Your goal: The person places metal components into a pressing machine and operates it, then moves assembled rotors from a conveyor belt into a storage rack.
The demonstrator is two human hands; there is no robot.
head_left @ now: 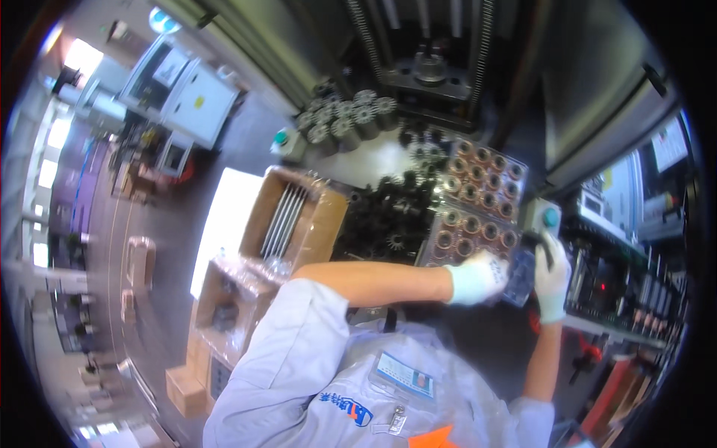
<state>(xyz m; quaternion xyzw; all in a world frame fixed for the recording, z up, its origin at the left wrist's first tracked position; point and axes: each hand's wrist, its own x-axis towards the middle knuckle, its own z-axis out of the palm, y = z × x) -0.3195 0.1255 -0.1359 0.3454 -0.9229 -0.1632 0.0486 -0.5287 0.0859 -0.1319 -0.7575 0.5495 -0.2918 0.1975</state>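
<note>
Dressed in a pale grey work shirt [328, 366] with a clipped badge [403, 377], nearest the lens, leans over a crowded worktop [366, 162] beside a press [429, 71]. Has the white-gloved left hand [479, 278], fingers bent and bunched, at the near end of a clear lower tray [432, 248] of ringed, copper-toned parts [470, 224]; cannot tell, through the blur, if gripping anything. Has the gloved right hand [552, 275] partly open just below a green button [550, 217], fingers stretched toward it, with nothing plainly held; cannot tell if pressing. Shows a bluish clear tray [520, 280] between the two.

Could jumble the ringed parts by catching the lower tray's rim with glove or cuff, or set off the button through an unmeant brush of the fingertips. Finds scant room leftward, with dark toothed parts [388, 216] heaped beside the lower tray, and little beyond, with an upper tray [522, 185] close behind. Has freer space toward the body, past the near edge.
</note>
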